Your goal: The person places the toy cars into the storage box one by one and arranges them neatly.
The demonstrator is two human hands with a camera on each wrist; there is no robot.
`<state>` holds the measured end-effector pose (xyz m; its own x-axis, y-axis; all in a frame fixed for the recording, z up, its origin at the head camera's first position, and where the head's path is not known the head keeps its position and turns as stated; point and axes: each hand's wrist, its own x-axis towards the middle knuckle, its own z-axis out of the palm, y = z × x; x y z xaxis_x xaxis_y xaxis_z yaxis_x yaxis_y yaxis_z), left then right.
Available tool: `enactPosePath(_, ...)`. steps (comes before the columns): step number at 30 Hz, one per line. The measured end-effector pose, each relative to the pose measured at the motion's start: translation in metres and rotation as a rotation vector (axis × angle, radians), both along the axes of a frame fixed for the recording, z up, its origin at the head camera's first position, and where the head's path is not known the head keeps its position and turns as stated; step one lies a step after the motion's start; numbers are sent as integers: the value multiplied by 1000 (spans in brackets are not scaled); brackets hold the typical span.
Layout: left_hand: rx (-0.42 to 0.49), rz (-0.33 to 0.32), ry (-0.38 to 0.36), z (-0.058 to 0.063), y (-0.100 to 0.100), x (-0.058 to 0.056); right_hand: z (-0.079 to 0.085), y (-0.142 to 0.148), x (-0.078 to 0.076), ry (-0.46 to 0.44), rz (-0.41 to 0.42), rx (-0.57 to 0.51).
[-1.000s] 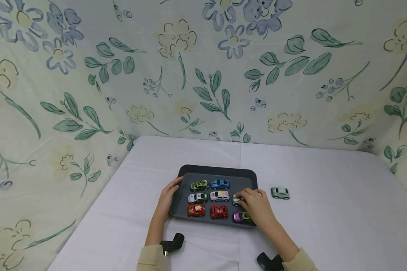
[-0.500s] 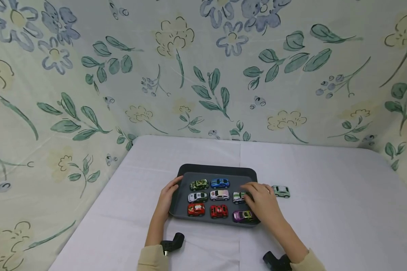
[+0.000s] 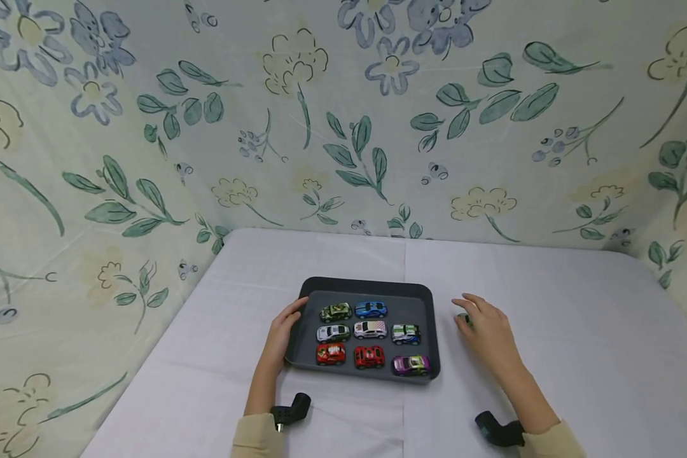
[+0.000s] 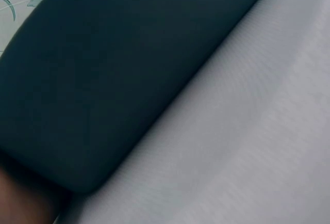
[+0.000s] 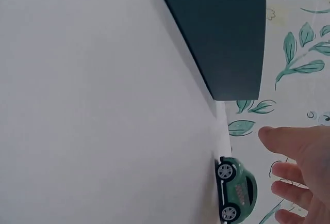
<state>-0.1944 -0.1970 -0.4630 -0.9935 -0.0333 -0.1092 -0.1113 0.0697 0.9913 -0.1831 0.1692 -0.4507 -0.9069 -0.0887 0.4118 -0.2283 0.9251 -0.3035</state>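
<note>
My left hand (image 3: pixel 280 337) rests against the left side of a dark grey tray (image 3: pixel 435 343), its fingers extended along the side with fingertips at the rim. Its thumb is hidden in the head view. To the right of the tray, my right hand (image 3: pixel 489 334) is held over a green toy car (image 5: pixel 240 190), which it mostly covers from above. The right wrist view shows that car on its wheels, with the thumb and spread fingers apart from it. Several toy cars stand in the tray, among them a white and green one (image 3: pixel 406 334) and a purple one (image 3: pixel 411 365).
A camouflage car (image 3: pixel 336 312) and a blue car (image 3: pixel 371 310) form the back row in the tray. Two red cars (image 3: pixel 330 354) stand in the front row. A white cloth (image 3: pixel 578 331) covers the table, and a floral curtain (image 3: pixel 343 159) hangs behind it.
My right hand has let go of the white and green car in the tray and moved right, out over the green car. My left hand has stayed at the tray's side.
</note>
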Motion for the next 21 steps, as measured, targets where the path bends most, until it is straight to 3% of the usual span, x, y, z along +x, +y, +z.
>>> enactPosePath(6, 7, 12, 8, -17, -4, -8, -9, 15, -5, -166, -3, -54)
enactPosePath(11, -6, 22, 15, -25, -5, -11, -16, 21, -7, -243, -5, -72)
enactPosePath(17, 10, 7, 8, -15, -3, -6, -20, 25, -8, -311, 2, -86)
enactPosePath(21, 7, 4, 3, -4, 0, -1, -21, 27, -7, -300, 21, -106)
